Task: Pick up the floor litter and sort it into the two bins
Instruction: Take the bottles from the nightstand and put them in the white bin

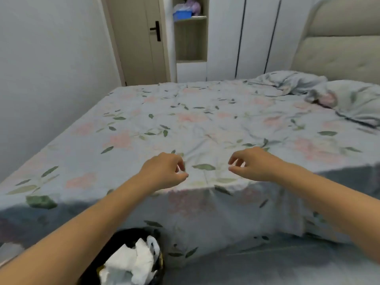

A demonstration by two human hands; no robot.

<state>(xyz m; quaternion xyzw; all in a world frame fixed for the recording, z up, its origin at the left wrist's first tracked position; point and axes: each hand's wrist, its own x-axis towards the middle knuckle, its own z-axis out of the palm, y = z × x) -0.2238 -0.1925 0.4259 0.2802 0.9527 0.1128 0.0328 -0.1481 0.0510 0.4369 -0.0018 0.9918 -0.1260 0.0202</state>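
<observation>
Both hands hover over the near edge of the bed (pixel 205 124), left hand (pixel 164 171) and right hand (pixel 255 165) with fingers loosely curled, seemingly holding nothing (blur hides small scraps). Only one bin (pixel 115 241), crammed with white litter (pixel 133 262), shows bottom left; overfilling could spill it, and missorting is likely with the second bin out of view

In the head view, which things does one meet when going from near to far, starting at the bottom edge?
Black bin with white crumpled paper → the two hands, left hand and right hand, side by side → floral bed sheet → pillows → door and wardrobe.
</observation>
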